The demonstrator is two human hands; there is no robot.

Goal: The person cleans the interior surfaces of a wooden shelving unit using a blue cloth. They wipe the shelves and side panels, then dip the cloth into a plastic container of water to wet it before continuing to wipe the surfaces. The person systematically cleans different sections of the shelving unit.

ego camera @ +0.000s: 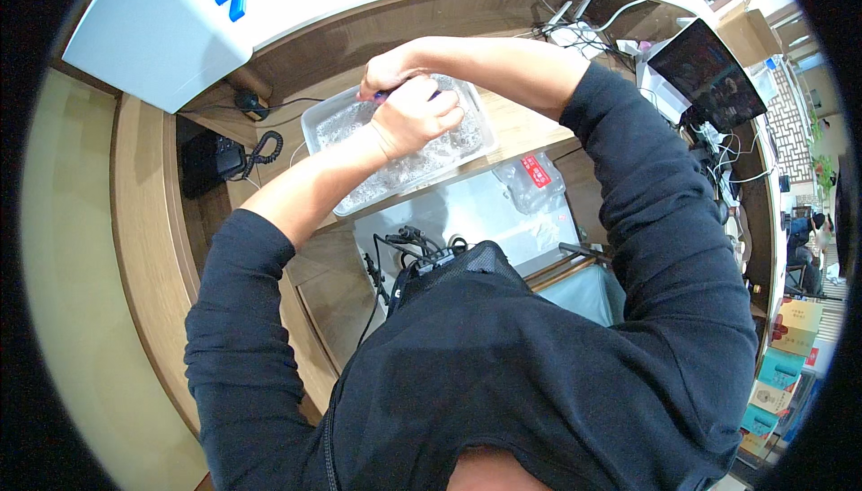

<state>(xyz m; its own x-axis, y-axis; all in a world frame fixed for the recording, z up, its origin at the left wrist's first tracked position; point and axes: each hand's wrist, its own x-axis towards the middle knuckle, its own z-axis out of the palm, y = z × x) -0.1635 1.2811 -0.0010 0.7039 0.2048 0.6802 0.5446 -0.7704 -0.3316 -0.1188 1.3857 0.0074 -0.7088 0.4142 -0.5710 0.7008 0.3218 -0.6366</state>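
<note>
A white plastic tub [322, 183] of foamy, bubbly water [347, 129] stands on the wooden desk before me. Over it, my left hand [419, 117] is closed around a small purple-blue object [381, 96], bits of which show between the fingers. My right hand [390, 72] reaches across from the right, just beyond the left one, its curled fingers gripping the same object. Most of the object is hidden by the hands, so its kind cannot be made out. Both black sleeves are pushed up to the forearms.
A black corded telephone [214, 158] sits left of the tub. A white router [576, 36] with tangled cables and a monitor [710, 73] are at right. Below the desk edge lies a clear plastic bag [532, 185] with a red label. A stool [586, 289] stands near my body.
</note>
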